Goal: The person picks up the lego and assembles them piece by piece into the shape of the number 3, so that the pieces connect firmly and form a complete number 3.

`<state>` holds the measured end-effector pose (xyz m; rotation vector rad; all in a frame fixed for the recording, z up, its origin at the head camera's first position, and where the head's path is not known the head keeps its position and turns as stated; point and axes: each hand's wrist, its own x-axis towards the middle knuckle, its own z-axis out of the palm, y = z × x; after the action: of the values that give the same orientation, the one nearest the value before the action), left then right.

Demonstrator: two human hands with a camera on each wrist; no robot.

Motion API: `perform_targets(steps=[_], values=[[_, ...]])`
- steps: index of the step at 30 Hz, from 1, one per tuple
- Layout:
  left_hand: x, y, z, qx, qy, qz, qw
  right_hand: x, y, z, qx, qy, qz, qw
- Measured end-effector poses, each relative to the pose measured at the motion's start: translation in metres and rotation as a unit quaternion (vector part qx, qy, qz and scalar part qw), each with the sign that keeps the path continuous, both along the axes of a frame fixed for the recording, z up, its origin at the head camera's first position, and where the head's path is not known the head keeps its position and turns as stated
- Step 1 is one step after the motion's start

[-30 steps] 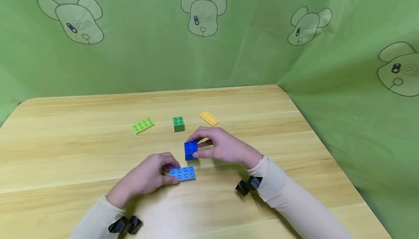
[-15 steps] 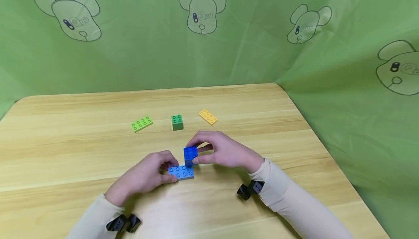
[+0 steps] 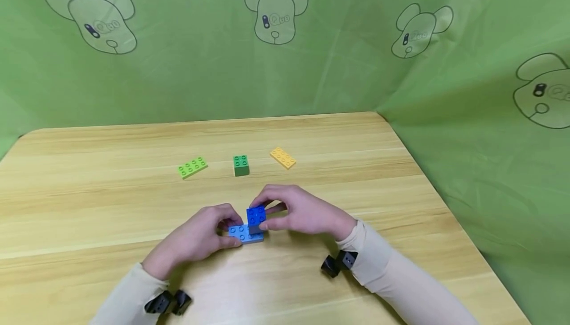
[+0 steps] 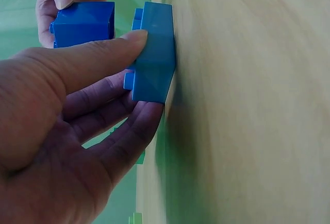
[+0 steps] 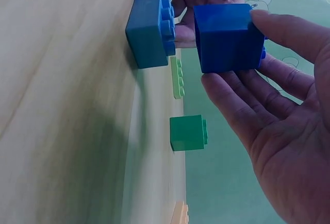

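A light blue building brick (image 3: 237, 233), two studs wide and longer than the other blue one, lies on the table with its studs up. My left hand (image 3: 200, 233) grips it at its left end, thumb on the near side and fingers behind. Between thumb and fingers my right hand (image 3: 300, 211) pinches a dark blue square brick (image 3: 256, 216). In both wrist views a gap shows between the dark blue brick (image 5: 227, 38) and the studs of the light blue brick (image 5: 147, 31). The dark blue brick hangs above the right part of the light blue one.
Farther back on the wooden table (image 3: 111, 166) lie a flat lime green brick (image 3: 193, 167), a green square brick (image 3: 241, 165) and a flat yellow-orange brick (image 3: 282, 158). A green cloth (image 3: 187, 77) hangs behind the table and along its right side.
My right hand has carried the dark blue brick toward me and slightly left, from behind the light blue brick to above it. My left hand keeps its hold, almost still.
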<state>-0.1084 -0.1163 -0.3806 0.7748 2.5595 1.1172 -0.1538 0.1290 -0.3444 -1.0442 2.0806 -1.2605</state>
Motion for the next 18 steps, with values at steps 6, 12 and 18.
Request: perform_targets(steps=[6,12,18], values=[[-0.0012,-0.0001,0.0014,-0.006,-0.008,-0.001,0.9999,0.0015,-0.0003,-0.0006,0.000,0.000,0.001,1.0000],[-0.0027,0.0000,0.0036,-0.008,-0.018,-0.001,0.9998,0.0037,-0.0015,-0.0023,0.011,-0.006,0.002,0.9999],[-0.0027,0.0000,0.0037,-0.006,-0.023,0.003,0.9997,0.0061,-0.0026,-0.0040,0.025,-0.004,0.002,0.9997]])
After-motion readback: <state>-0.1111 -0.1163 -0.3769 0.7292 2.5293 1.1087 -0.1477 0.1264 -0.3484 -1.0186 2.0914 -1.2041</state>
